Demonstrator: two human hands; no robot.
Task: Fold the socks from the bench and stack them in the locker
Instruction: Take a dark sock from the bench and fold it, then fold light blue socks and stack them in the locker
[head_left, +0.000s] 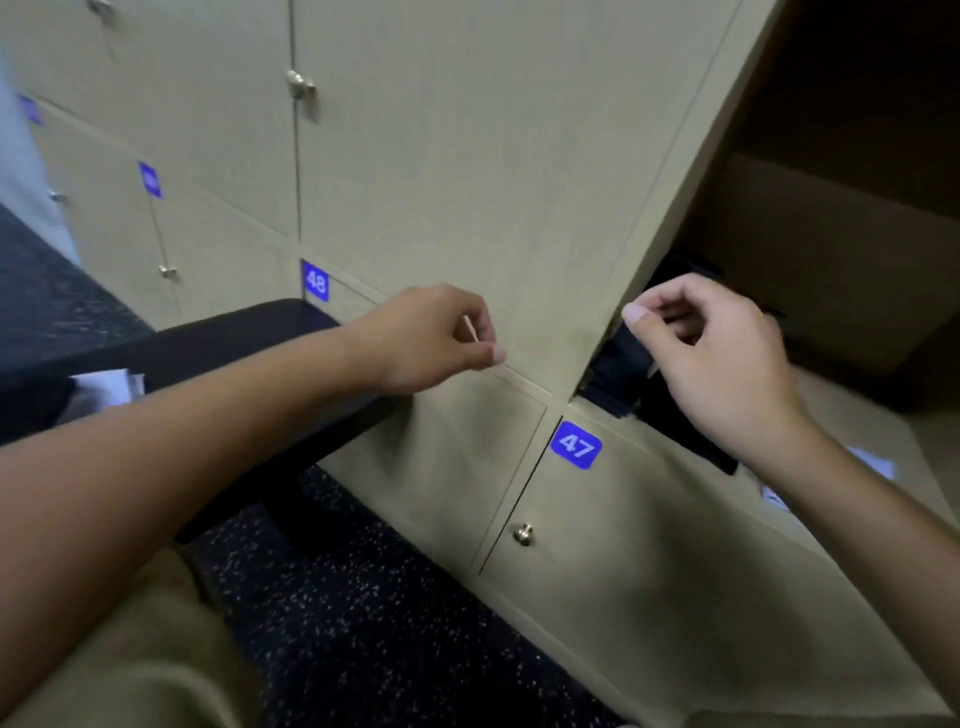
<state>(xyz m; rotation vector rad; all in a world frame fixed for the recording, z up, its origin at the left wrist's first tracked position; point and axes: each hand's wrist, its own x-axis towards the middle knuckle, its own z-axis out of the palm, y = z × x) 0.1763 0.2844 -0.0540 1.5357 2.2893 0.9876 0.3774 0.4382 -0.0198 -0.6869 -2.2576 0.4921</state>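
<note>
Hovering both hands at the open locker (841, 249), nothing held: left hand (431, 340) and right hand (722, 353) loosely curled, grip empty. Dark socks (623, 364) already stacked inside. Light socks (101, 387) left on the counter (218, 338), far left, probably unfolded.

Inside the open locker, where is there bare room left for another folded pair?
Bare locker floor shows right of the dark socks, toward the back wall. The left front corner, behind the open door, is crowded with socks, and the right hand hangs before it. White papers take the front edge.
</note>
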